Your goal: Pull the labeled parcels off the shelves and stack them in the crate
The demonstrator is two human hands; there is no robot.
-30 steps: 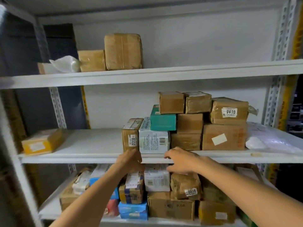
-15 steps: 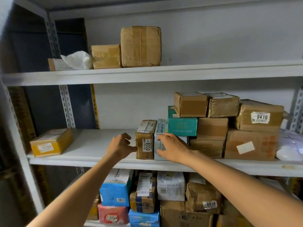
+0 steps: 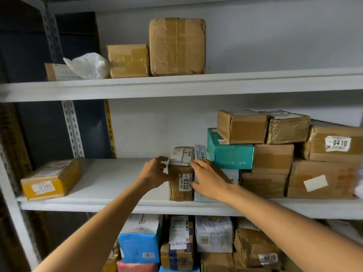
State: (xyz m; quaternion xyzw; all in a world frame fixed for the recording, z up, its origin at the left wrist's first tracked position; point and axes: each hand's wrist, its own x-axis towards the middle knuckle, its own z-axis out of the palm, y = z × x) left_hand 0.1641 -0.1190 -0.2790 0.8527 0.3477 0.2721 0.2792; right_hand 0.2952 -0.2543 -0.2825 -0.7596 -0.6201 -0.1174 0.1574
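On the middle shelf (image 3: 117, 179), right of parcel 0346 (image 3: 52, 178), our left hand (image 3: 155, 173) curls against the left side of upright parcel 0332 (image 3: 181, 183); whether it grips yet we cannot tell. Our right hand (image 3: 210, 179) lays nearly straight fingers (image 3: 198, 164) along its right edge, over the white box (image 3: 234, 176). We judge this the pick-up: next, squeeze both sides and draw it forward, leaving the neighbouring stack (image 3: 273, 160) undisturbed.

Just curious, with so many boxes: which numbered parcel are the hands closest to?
The brown parcel labelled 0332 on the middle shelf: left hand and right hand flank it. The yellow parcel and 0410 parcel sit far off.
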